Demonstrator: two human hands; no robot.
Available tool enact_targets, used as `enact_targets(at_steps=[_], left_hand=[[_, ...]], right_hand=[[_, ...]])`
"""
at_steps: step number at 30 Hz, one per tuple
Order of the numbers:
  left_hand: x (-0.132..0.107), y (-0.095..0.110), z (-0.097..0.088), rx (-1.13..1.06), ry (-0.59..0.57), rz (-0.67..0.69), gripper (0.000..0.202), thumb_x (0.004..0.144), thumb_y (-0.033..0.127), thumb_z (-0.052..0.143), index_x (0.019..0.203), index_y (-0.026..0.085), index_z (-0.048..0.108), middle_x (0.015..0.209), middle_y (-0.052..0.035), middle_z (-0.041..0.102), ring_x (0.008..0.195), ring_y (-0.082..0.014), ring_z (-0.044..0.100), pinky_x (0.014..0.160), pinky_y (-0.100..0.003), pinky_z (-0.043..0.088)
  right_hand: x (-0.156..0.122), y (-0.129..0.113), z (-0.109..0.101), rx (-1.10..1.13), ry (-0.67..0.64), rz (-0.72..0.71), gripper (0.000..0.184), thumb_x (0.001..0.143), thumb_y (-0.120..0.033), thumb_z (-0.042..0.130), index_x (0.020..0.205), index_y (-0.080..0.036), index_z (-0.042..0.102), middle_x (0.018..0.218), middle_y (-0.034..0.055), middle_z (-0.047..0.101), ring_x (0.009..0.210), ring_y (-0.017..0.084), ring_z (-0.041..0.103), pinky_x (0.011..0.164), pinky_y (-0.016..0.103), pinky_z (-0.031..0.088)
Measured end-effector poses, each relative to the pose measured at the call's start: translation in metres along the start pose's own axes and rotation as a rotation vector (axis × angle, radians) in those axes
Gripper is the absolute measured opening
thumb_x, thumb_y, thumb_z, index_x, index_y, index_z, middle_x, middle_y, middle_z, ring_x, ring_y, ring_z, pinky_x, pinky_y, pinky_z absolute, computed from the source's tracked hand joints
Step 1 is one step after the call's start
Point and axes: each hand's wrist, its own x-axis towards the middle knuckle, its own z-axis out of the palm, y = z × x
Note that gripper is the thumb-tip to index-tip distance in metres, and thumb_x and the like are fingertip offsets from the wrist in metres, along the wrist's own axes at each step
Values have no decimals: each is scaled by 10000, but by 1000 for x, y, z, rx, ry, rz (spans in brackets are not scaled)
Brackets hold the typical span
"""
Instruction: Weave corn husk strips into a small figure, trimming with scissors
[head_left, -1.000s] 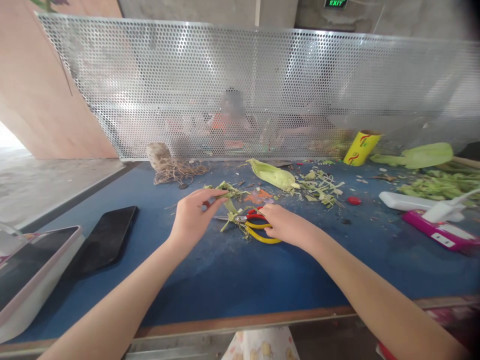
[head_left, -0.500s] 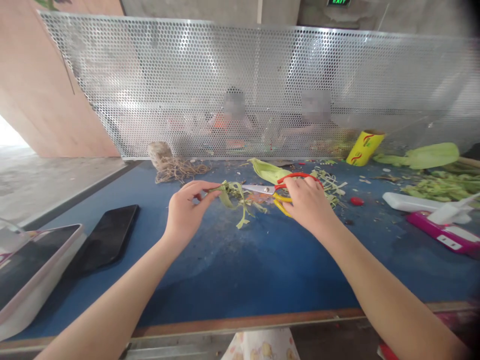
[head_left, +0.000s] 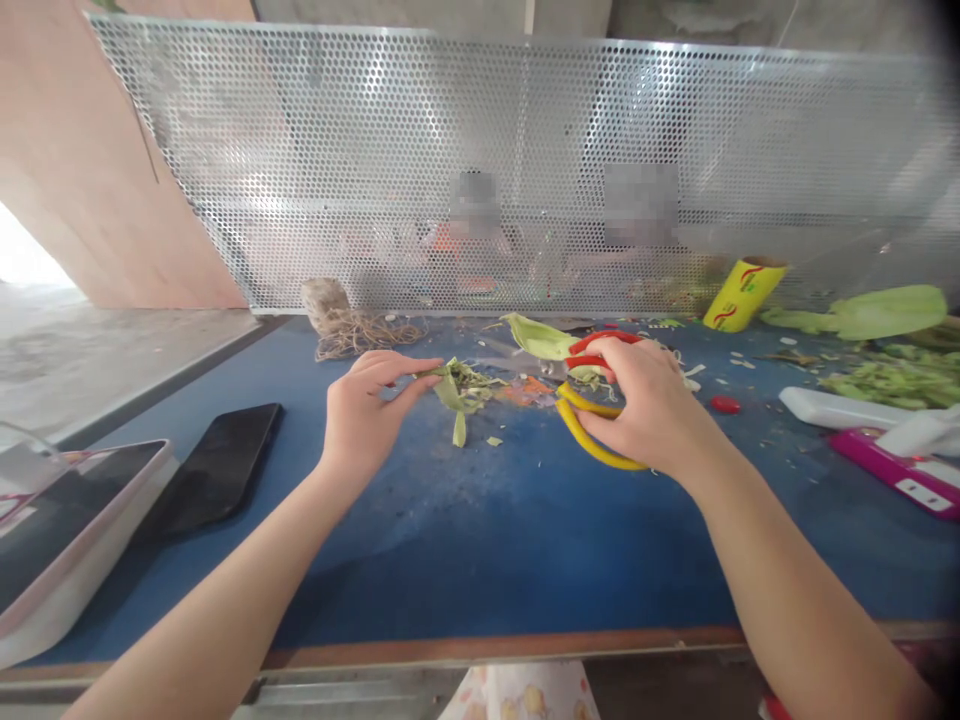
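Note:
Between thumb and fingers, my left hand pinches a limp green leaf strip that hangs down above the table. My right hand grips a pair of scissors with one red and one yellow handle. The scissors' handles are spread wide, and the blades point left toward the leaf, apart from it. Below and behind them lie green shreds and a small heap of orange bits. A pale green leaf rests just beyond the scissors.
A black phone and a white-edged device lie at the left. Twine sits at the back. To the right are a yellow roll, a red piece, a purple power strip and chopped greens. A perforated metal screen stands behind.
The scissors have opened, and my right hand has shifted slightly right. The dangling leaf is shorter; a small green piece now lies on the table below it. My left hand keeps its pinch.

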Motion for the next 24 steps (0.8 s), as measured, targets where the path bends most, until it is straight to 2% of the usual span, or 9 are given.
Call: enact_targets(at_steps=[3, 6, 11, 16, 24], left_hand=[[1, -1, 0, 22, 8, 128, 105, 713, 274, 642, 796, 255, 704, 760, -4, 678, 795, -175, 560, 788, -327, 460], [2, -1, 0, 22, 1, 232, 92, 714, 259, 644, 786, 260, 703, 757, -1, 691, 800, -179, 556, 801, -339, 457], [0, 1, 0, -4, -115, 349, 111, 719, 224, 641, 797, 269, 705, 781, 2, 708, 808, -182, 554, 813, -344, 435], [-1, 5, 0, 10, -211, 353, 111, 745, 250, 609, 768, 279, 713, 782, -10, 712, 849, -214, 529, 785, -369, 406], [-1, 4, 1, 13, -231, 269, 105, 735, 280, 614, 746, 304, 715, 778, 1, 713, 861, -219, 543, 807, -374, 390]], right_hand=[[-1, -5, -1, 36, -49, -73, 365, 689, -417, 541, 982, -202, 502, 854, 66, 575, 843, 244, 499, 762, 351, 345], [-2, -8, 2, 38, -84, -95, 355, 682, -423, 540, 957, -200, 512, 814, 56, 569, 855, 245, 500, 752, 346, 345], [-1, -9, 5, 50, -104, -130, 346, 687, -415, 535, 959, -201, 515, 795, 46, 575, 836, 232, 509, 757, 348, 337], [-2, -12, 7, 51, -138, -166, 365, 685, -417, 541, 967, -186, 523, 840, 58, 598, 829, 230, 506, 787, 358, 335], [-2, -13, 7, 16, -178, -197, 353, 695, -433, 524, 934, -172, 536, 803, 67, 612, 777, 221, 519, 734, 337, 351]])
